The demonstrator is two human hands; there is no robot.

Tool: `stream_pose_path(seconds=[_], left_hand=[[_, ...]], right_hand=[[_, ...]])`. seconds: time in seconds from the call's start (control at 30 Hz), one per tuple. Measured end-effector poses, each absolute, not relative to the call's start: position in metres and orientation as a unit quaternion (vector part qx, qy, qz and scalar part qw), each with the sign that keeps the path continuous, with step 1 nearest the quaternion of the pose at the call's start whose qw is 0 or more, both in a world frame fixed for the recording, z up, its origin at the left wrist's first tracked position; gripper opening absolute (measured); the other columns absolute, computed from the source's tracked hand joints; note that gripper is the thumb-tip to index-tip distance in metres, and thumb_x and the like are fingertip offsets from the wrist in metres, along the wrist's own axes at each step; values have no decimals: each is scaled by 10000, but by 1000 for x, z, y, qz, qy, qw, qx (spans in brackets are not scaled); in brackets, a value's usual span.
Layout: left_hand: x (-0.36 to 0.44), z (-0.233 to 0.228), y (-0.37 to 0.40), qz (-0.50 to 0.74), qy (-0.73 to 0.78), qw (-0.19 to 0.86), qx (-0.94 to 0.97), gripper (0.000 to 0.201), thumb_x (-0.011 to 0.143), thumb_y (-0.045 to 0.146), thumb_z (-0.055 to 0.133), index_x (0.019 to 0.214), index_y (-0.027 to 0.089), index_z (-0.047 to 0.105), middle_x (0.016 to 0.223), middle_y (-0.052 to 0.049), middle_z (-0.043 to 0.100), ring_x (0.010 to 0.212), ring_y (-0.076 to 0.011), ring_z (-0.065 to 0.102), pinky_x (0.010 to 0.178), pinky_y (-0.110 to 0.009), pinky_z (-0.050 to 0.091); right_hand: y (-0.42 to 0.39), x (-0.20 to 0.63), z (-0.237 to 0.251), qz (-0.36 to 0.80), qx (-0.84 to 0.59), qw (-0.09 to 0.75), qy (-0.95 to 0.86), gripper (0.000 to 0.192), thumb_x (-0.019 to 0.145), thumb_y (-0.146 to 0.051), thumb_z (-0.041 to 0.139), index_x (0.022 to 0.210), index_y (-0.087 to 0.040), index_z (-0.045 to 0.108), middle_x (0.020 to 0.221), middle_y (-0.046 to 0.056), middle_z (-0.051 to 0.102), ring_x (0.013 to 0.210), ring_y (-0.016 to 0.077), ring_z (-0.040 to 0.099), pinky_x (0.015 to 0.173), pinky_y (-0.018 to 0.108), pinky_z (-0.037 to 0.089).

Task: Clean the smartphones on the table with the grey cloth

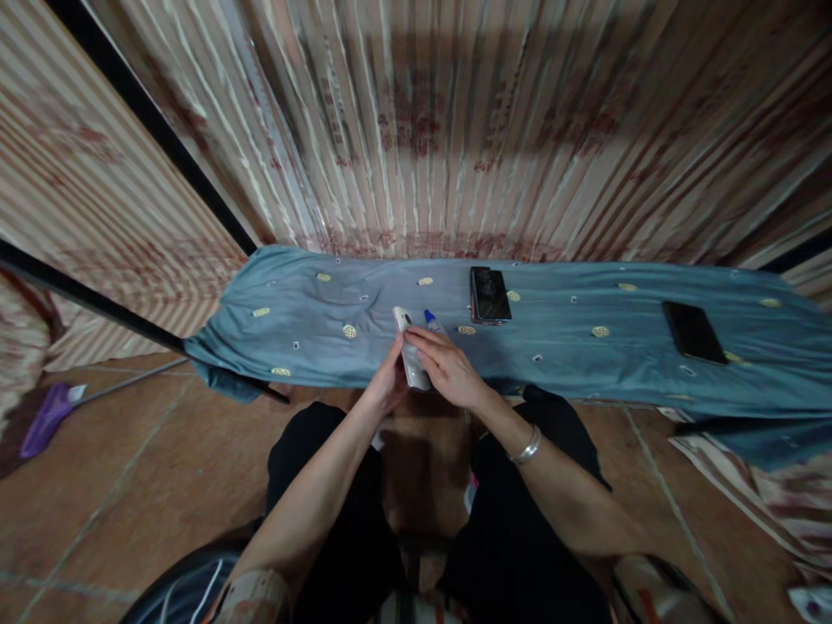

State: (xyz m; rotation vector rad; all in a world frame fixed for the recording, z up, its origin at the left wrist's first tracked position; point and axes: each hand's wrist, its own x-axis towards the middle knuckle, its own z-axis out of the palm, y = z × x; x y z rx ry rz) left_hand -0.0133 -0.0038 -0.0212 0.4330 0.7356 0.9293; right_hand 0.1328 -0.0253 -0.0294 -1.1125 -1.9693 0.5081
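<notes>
I see both hands over the near edge of the bench [585, 364], which is draped in blue-grey cloth. Left hand [388, 381] has its grip closed around a white phone-shaped item [411, 354], holding it from the left side. Right hand [448, 368] lies on top of it, fingers pressed on its face. Blue-capped small bottle [430, 321] just behind. Dark phone [490, 295] further back, another black phone [692, 332] well apart to the right.

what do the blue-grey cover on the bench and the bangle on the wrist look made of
Blue-grey embroidered cover: soft woven cloth, matte; it creases and droops at the edges, with small gold stitched motifs. Thin silver bangle on the right wrist: probably polished metal, since it glints, though plastic cannot be ruled out.
</notes>
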Motion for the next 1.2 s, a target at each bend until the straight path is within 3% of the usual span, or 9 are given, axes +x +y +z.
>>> stream_pose_path(seconds=[0.17,0.3,0.53,0.73,0.9,1.2], left_hand=[[-7,-22,-13,428,348,807,212,332,1016,361,606,1253,166,733,1085,-90,812,1080,-246,762,985,-357,599],[-9,-26,-16,373,371,818,233,344,989,444,643,1155,158,739,1000,-105,804,934,-252,779,857,-394,653],[-14,-21,-14,363,370,830,209,386,1023,499,550,1102,168,734,877,-95,790,758,-219,765,689,-351,660],[-18,-22,-12,367,360,832,209,398,1034,480,525,1046,151,748,885,-107,793,795,-225,768,782,-393,663],[-18,-20,-10,375,349,835,202,319,1032,421,543,1132,187,737,932,-74,803,832,-214,772,873,-415,650],[-16,-14,-7,431,352,809,190,276,1003,397,599,1079,162,722,902,-78,798,938,-257,784,899,-404,640]], right_hand=[[-21,135,-28,148,-460,397,-780,536,1047,-179,366,1547,-176,559,1579,152,578,1482,258,529,1265,529,416],[-15,141,-29,137,-475,407,-768,570,1026,-147,381,1571,-223,533,1601,115,563,1494,254,513,1275,537,409],[-6,148,-42,155,-497,422,-742,574,992,-117,434,1535,-235,579,1593,103,577,1493,257,519,1281,522,405],[-3,149,-48,186,-517,440,-710,490,1021,-165,449,1466,-221,645,1549,114,621,1465,252,564,1258,485,438],[-4,145,-47,198,-511,446,-707,467,1002,-161,473,1412,-222,688,1493,104,670,1427,254,605,1237,471,466],[-15,137,-39,193,-504,417,-731,458,1004,-157,452,1384,-204,705,1487,122,672,1378,273,641,1185,514,523]])
